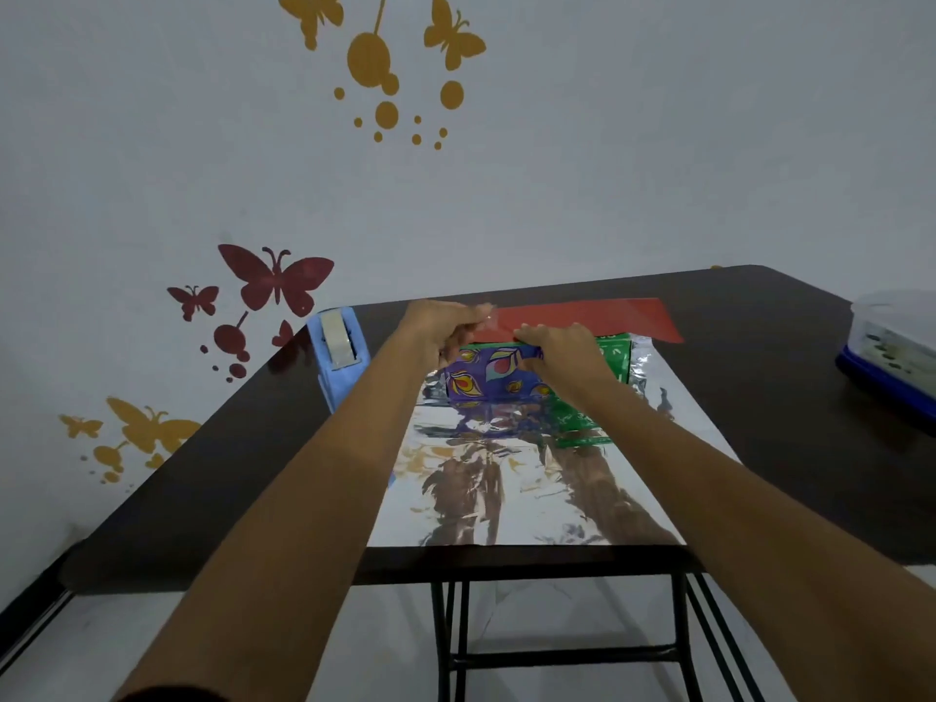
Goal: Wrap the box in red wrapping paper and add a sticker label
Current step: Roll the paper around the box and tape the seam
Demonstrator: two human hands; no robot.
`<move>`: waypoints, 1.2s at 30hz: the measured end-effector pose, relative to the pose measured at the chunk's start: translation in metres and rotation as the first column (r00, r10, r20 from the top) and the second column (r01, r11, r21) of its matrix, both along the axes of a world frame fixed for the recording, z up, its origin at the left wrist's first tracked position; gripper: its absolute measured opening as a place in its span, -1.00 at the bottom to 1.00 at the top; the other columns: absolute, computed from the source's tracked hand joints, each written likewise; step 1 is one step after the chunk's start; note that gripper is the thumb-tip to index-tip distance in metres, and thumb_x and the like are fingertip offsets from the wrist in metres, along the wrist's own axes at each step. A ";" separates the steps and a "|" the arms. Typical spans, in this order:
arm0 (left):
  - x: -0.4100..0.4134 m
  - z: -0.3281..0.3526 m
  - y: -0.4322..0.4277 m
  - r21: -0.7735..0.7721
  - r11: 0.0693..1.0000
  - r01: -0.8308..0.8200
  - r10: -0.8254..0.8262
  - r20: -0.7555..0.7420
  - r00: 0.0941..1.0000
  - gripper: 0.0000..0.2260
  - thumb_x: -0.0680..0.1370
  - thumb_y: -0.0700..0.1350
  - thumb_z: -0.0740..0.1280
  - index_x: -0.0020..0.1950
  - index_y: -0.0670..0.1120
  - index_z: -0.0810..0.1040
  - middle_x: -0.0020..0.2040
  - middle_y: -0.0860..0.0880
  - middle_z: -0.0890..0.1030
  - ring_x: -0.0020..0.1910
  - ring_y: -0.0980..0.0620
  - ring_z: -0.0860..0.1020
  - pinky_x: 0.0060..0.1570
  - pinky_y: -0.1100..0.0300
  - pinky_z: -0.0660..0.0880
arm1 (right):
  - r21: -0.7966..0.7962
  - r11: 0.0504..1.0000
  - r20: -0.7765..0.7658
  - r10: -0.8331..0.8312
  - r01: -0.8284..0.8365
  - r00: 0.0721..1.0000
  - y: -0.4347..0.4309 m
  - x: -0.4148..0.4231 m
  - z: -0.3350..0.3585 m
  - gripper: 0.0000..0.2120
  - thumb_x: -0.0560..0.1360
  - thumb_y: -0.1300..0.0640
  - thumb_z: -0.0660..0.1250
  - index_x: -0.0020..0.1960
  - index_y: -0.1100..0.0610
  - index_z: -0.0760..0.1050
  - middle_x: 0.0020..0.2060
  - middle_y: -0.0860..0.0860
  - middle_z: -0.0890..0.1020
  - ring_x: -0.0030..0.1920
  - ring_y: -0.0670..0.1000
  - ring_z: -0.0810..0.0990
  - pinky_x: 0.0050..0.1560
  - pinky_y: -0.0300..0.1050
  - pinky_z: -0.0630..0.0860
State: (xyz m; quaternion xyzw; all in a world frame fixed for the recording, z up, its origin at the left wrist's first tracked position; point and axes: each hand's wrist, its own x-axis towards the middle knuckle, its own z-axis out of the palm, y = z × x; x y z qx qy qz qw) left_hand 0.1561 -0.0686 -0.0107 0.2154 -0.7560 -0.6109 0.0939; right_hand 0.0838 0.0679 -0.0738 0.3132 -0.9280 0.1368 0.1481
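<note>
Dark glossy table (759, 347): both hands' fingers (476, 316) seemingly pinch red paper (587, 319) over patterned box (494, 374).

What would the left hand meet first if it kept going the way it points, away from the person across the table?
Probably the red wrapping paper: the left hand already touches its near-left end. Past that lies bare table, then the wall; depth is unclear.

This looks like a room in a home. The pale wall (557, 144) carries yellow and maroon butterfly decals (276, 278), and a dark folding tabletop (759, 397) on thin black metal legs (451, 640) stands against it on a light tiled floor (557, 615).
</note>
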 end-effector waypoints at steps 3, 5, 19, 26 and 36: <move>-0.013 0.001 -0.006 -0.055 0.998 0.040 -0.032 0.138 0.990 -0.90 0.48 -0.13 0.43 -0.14 -0.16 0.63 -0.53 0.09 0.55 -0.68 0.23 0.34 -0.64 0.43 0.23 | -0.018 1.000 0.002 0.000 0.000 1.000 -0.001 -0.003 -0.002 -0.56 0.55 0.00 0.26 0.41 0.04 0.35 0.36 0.03 0.45 0.29 0.07 0.47 0.40 0.00 0.15; -0.021 0.000 -0.007 -0.121 0.991 0.051 -0.027 0.195 0.980 -0.88 0.51 -0.13 0.40 -0.18 -0.16 0.61 -0.47 0.06 0.56 -0.69 0.23 0.31 -0.63 0.42 0.20 | -0.025 1.000 0.009 0.000 0.000 1.000 -0.001 -0.004 -0.003 -0.56 0.55 0.01 0.26 0.41 0.04 0.34 0.35 0.04 0.46 0.30 0.07 0.46 0.40 0.00 0.13; -0.046 0.002 -0.003 -0.394 0.910 0.126 0.023 0.352 0.936 -0.74 0.51 -0.26 0.38 -0.37 -0.19 0.44 -0.69 -0.01 0.40 -0.77 0.17 0.30 -0.71 0.44 0.18 | -0.030 1.000 0.019 0.008 -0.007 1.000 -0.001 -0.006 -0.005 -0.55 0.56 0.02 0.24 0.43 0.04 0.32 0.39 0.02 0.41 0.34 0.07 0.42 0.42 0.01 0.08; -0.053 0.009 0.001 -0.491 0.828 0.272 0.006 0.493 0.870 -0.74 0.56 -0.16 0.33 -0.31 -0.16 0.42 -0.57 0.00 0.47 -0.69 0.18 0.37 -0.63 0.39 0.32 | -0.005 1.000 -0.010 -0.001 0.001 1.000 -0.001 -0.006 -0.006 -0.58 0.57 0.01 0.23 0.41 0.04 0.35 0.36 0.04 0.45 0.31 0.09 0.45 0.40 0.01 0.14; -0.053 0.004 -0.010 -0.471 0.821 0.324 -0.012 0.552 0.834 -0.66 0.55 0.01 0.33 -0.35 -0.10 0.36 -0.63 0.07 0.39 -0.68 0.19 0.24 -0.56 0.38 0.20 | -0.047 0.999 0.004 0.004 -0.004 1.000 -0.001 -0.004 -0.005 -0.56 0.55 0.01 0.26 0.42 0.04 0.34 0.38 0.02 0.42 0.34 0.06 0.43 0.42 0.01 0.10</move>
